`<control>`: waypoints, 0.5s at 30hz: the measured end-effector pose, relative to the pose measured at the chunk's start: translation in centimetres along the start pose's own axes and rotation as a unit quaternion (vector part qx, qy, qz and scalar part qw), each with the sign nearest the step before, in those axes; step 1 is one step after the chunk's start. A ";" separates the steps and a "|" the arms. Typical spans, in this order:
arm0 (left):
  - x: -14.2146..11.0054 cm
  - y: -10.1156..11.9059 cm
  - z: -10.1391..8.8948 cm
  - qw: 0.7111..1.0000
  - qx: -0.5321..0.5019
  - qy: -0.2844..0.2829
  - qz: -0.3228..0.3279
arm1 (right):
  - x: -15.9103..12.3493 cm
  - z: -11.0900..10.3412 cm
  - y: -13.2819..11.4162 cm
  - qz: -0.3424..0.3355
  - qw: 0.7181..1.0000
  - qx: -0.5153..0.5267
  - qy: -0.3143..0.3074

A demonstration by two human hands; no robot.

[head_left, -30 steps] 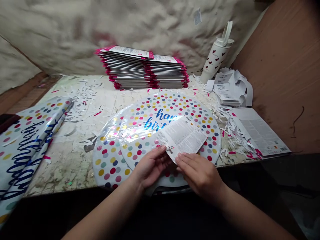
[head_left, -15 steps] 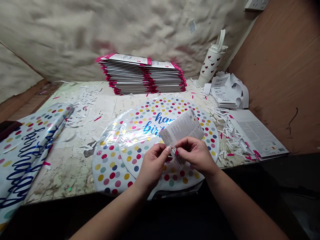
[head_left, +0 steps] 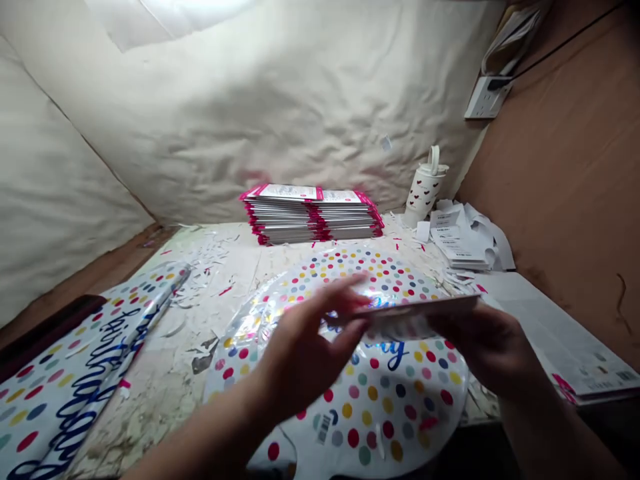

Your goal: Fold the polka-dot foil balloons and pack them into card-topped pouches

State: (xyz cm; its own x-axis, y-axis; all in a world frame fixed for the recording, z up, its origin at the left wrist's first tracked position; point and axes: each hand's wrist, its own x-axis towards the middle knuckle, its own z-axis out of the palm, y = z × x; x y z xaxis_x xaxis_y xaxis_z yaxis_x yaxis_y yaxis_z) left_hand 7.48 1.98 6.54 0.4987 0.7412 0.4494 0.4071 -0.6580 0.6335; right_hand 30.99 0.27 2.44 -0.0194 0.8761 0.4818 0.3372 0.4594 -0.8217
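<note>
My right hand [head_left: 493, 350] grips the right end of a thin folded printed card [head_left: 423, 308], seen almost edge-on and blurred. At the card's left end is my left hand [head_left: 305, 347], thumb and fingers spread apart; whether its fingertips touch the card is unclear. Beneath both hands lie flat foil balloons [head_left: 367, 417] with coloured dots and blue lettering, partly hidden by the hands and card. A small barcode label [head_left: 324, 429] shows on the front part, and a pink scrap [head_left: 429, 423] lies nearby.
Behind the balloons stands a stack of pink-edged cards [head_left: 315, 215]. A white tumbler with hearts [head_left: 425, 187] and a pile of label strips [head_left: 457, 237] are back right. Printed cards [head_left: 565, 340] lie at right, a folded dotted foil balloon [head_left: 95, 360] at left. Paper scraps litter the table [head_left: 200, 307].
The view has tilted up. My left hand has loosened from the card's corner and opened. My right hand has moved right with the card, now turned nearly edge-on.
</note>
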 end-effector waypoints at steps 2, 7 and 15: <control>0.6 -0.9 0.0 0.998 -0.058 0.028 -0.018 | 1.0 1.3 1.2 0.045 0.987 0.120 0.098; 4.4 -6.5 -1.9 0.979 0.160 0.084 0.092 | 2.9 1.4 4.3 0.069 0.970 0.179 0.146; 17.1 -20.8 -10.7 0.873 0.483 -0.012 -0.066 | -0.9 -0.2 7.4 0.149 0.986 -0.060 0.045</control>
State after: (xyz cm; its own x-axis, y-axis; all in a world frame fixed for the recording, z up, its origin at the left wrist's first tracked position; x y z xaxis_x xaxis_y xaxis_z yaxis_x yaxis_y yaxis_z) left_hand -0.65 29.81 7.76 0.4102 0.8234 0.3920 0.9117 -0.3814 -0.1530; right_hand 33.72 2.85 -3.95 0.1781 0.9506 0.2544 0.4255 0.1587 -0.8910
